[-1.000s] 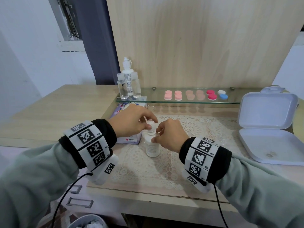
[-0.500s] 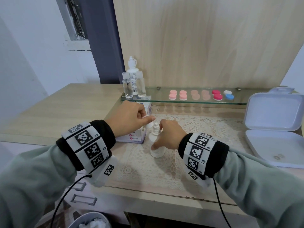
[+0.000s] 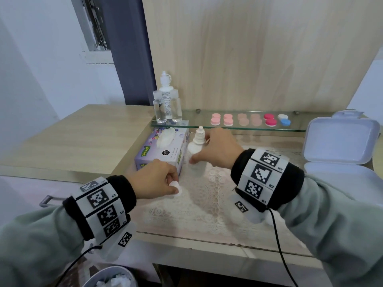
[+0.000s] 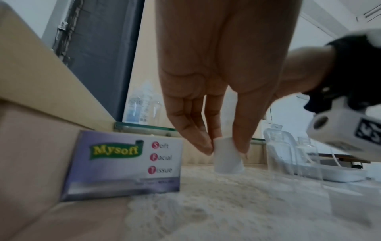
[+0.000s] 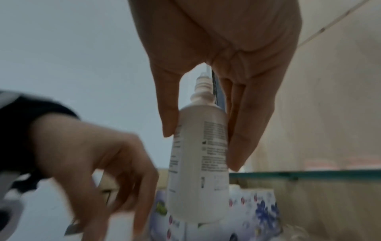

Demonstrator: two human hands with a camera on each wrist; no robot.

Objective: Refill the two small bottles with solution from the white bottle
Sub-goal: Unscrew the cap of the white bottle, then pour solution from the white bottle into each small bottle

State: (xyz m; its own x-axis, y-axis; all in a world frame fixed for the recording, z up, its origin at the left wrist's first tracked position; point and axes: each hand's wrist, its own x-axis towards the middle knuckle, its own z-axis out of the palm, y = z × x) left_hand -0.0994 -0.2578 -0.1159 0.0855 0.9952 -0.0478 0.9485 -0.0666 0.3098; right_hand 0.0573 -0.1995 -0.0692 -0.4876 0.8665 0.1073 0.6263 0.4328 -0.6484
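My right hand [image 3: 202, 154] grips the white bottle [image 3: 193, 148] upright beside the tissue box; its nozzle is bare. In the right wrist view the thumb and fingers [image 5: 237, 146] clasp the white bottle [image 5: 198, 187] by its sides. Whether its base touches the mat is unclear. My left hand [image 3: 174, 187] pinches the small white cap [image 3: 175, 185] low over the lace mat; in the left wrist view the cap [image 4: 227, 159] sits between the fingertips [image 4: 203, 145]. Two small clear bottles [image 3: 159, 109] [image 3: 177, 109] stand capped at the glass shelf's left end.
Another white bottle [image 3: 165, 96] stands between the two clear ones. The tissue box [image 3: 163, 150] lies left of the held bottle. Several coloured lens cases [image 3: 248, 120] line the glass shelf [image 3: 300, 129]. An open white case [image 3: 339, 146] sits at the right. A bin [image 3: 109, 278] is below the desk.
The cap has come off the white bottle. My left hand carried it down and left to the lace mat. My right hand shifted the bottle back toward the tissue box.
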